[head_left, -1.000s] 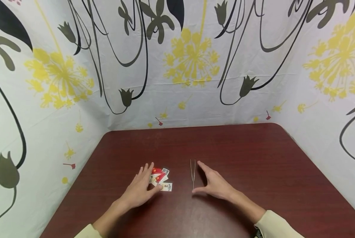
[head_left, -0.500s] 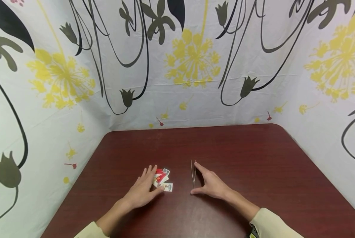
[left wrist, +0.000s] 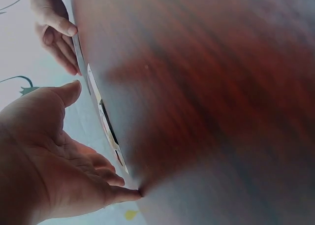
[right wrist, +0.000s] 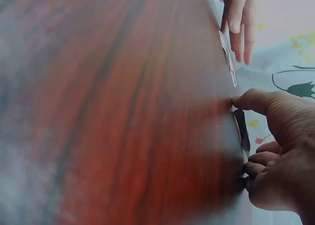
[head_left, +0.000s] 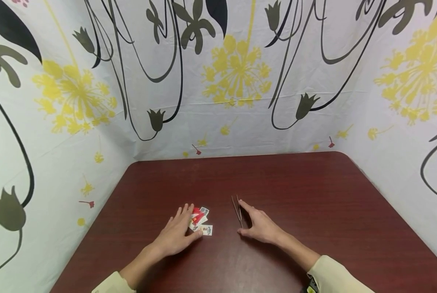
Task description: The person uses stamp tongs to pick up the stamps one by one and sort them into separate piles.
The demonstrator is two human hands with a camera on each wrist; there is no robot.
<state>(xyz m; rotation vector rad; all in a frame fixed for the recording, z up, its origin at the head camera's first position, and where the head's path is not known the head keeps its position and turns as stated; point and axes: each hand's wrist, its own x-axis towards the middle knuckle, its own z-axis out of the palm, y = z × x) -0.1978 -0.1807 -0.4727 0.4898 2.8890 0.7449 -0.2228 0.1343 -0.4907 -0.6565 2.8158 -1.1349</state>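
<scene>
A pile of small stamp-like papers (head_left: 200,218), red and white with printed pictures, lies on the table. My left hand (head_left: 176,232) is beside its left side, fingers extended and thumb (head_left: 195,235) at the nearest paper. Right of the pile lies a thin pair of metal tweezers (head_left: 238,211), its two prongs spread away from me. My right hand (head_left: 260,224) reaches alongside, index fingertip at the prong end and thumb at the joined end. In the right wrist view, the thumb and fingers of the right hand (right wrist: 280,146) stand apart with the dark tweezers (right wrist: 241,129) between them.
The dark red wooden table (head_left: 295,187) has rounded far corners. White cloth (head_left: 218,134) printed with yellow and grey-green flowers hangs behind it and at both sides. A watch (head_left: 312,285) shows at the right sleeve.
The tweezers have turned, their prong end swinging left and their joined end right. My right index fingertip has come to the right prong. The left hand has shifted slightly right; the papers lie as before.
</scene>
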